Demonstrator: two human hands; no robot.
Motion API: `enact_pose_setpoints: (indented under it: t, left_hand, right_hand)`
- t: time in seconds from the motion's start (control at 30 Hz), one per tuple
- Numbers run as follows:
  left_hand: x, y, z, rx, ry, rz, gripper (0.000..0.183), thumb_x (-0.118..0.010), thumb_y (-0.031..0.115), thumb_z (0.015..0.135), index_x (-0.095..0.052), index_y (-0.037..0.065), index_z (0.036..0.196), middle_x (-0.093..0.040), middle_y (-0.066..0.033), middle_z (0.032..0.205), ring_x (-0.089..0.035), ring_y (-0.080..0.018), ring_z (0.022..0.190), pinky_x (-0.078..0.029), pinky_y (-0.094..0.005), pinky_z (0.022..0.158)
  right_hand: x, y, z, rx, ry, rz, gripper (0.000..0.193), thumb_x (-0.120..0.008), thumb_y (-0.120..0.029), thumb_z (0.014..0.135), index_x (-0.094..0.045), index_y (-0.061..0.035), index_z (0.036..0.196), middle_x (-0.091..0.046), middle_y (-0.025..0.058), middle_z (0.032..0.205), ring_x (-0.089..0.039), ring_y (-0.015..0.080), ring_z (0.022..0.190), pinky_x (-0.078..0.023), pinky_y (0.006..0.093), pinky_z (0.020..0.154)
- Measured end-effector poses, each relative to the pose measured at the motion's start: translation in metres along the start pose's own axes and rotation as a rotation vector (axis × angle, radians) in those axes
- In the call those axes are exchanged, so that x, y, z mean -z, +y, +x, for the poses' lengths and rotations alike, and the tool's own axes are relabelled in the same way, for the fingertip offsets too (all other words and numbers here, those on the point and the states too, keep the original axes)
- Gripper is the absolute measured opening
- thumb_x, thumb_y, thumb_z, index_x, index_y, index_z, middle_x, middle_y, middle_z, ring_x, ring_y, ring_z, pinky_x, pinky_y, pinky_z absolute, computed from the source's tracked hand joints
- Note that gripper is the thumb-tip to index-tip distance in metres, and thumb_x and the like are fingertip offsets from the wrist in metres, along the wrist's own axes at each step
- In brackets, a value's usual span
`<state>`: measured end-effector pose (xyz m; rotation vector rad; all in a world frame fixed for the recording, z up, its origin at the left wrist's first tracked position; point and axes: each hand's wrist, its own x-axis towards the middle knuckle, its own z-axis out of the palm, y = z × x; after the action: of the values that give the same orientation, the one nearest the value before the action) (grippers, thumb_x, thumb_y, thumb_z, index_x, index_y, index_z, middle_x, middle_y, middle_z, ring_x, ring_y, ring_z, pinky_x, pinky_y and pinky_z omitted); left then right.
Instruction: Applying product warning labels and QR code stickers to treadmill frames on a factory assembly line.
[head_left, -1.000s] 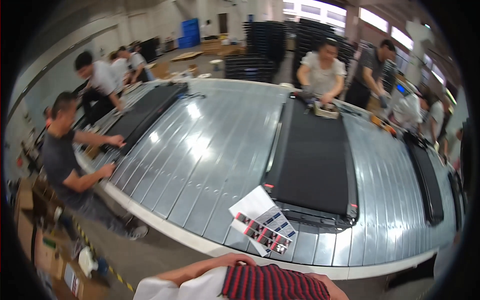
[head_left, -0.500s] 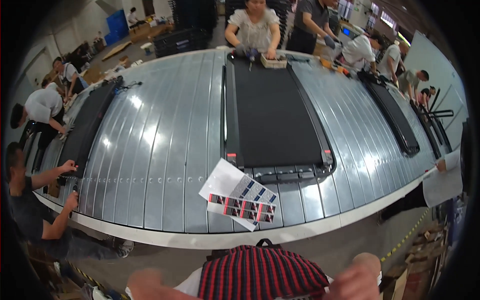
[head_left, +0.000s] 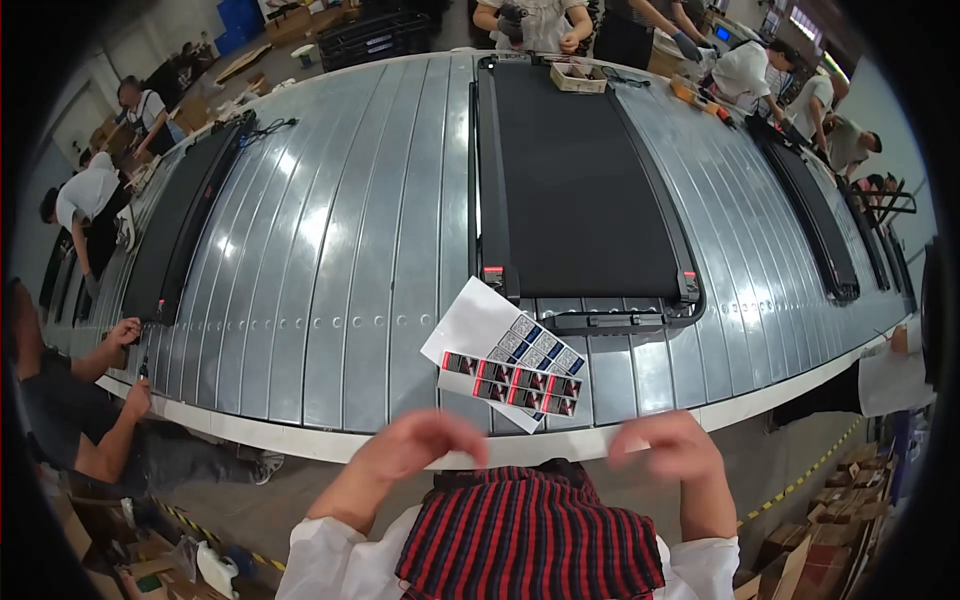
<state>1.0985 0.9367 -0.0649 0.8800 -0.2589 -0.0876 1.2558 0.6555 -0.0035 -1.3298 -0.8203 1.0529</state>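
Observation:
My left hand (head_left: 420,438) is raised over the table's near edge. Motion blurs its loosely curved fingers, which look open and hold nothing visible. My right hand (head_left: 668,445) hovers over the same edge farther right, also blurred and open, thumb apart from the fingers. On the table between and beyond them lie overlapping label sheets: a white backing sheet (head_left: 468,318), a sheet of blue and grey labels (head_left: 540,347) and a strip of red and black stickers (head_left: 511,385). Just past the sheets is a long black treadmill-like deck (head_left: 590,190), with a red-marked sticker at each near corner.
The metal slatted table (head_left: 350,260) has a white rim. More black decks lie left (head_left: 185,230) and right (head_left: 805,225). A person at the left works on one; others stand along the far side. A small parts box (head_left: 578,78) sits at the far end. Cardboard boxes (head_left: 830,520) are on the floor.
Both my hands have risen from beside my striped apron to the table's near edge. The view has shifted downward and left, and the far person's hands have left the parts box.

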Motion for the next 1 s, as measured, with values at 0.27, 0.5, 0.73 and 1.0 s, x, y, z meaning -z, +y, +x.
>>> enact_pose_setpoints:
  t: [0.27, 0.5, 0.73, 1.0]
  left_hand:
    - [0.049, -0.19, -0.002, 0.653, 0.948, 0.27, 0.033, -0.06, 0.018, 0.078, -0.05, 0.002, 0.105, -0.057, -0.006, 0.09, -0.055, -0.0132, 0.079, -0.046, -0.0256, 0.069]
    - [0.058, -0.306, 0.14, 0.31, 1.223, 0.565, 0.05, -0.067, 0.015, 0.071, -0.045, -0.001, 0.112, -0.056, -0.0099, 0.092, -0.054, -0.0148, 0.084, -0.045, -0.0277, 0.072]
    - [0.051, -0.355, 0.166, 0.188, 1.553, 0.384, 0.052, -0.061, 0.027, 0.078, -0.041, 0.0, 0.118, -0.054, -0.0071, 0.099, -0.053, -0.0142, 0.088, -0.044, -0.0271, 0.072]
    - [0.033, -0.293, 0.189, -0.094, 1.036, -0.413, 0.057, -0.051, 0.037, 0.083, -0.036, 0.001, 0.124, -0.048, -0.0098, 0.118, -0.046, -0.0222, 0.109, -0.036, -0.0351, 0.093]
  right_hand:
    - [0.137, 0.209, 0.037, -0.277, 0.341, -0.926, 0.073, -0.075, -0.033, 0.058, -0.046, 0.0011, 0.115, -0.055, 0.0182, 0.105, -0.053, 0.0305, 0.096, -0.045, 0.0372, 0.078]
    - [0.207, 0.266, 0.07, -0.233, 0.346, -0.679, 0.06, -0.076, -0.025, 0.057, -0.05, 0.0024, 0.103, -0.06, 0.0159, 0.09, -0.057, 0.0322, 0.083, -0.046, 0.0359, 0.073]
    - [0.28, 0.297, 0.058, -0.421, 0.16, 0.144, 0.018, -0.059, -0.015, 0.078, -0.057, 0.0013, 0.087, -0.06, 0.0029, 0.072, -0.054, 0.0092, 0.06, -0.044, 0.0258, 0.055]
    - [0.264, 0.242, 0.024, -0.304, 0.145, 0.025, 0.016, -0.055, -0.016, 0.084, -0.057, -0.0005, 0.083, -0.057, -0.0013, 0.069, -0.05, 0.005, 0.059, -0.04, 0.0196, 0.053]
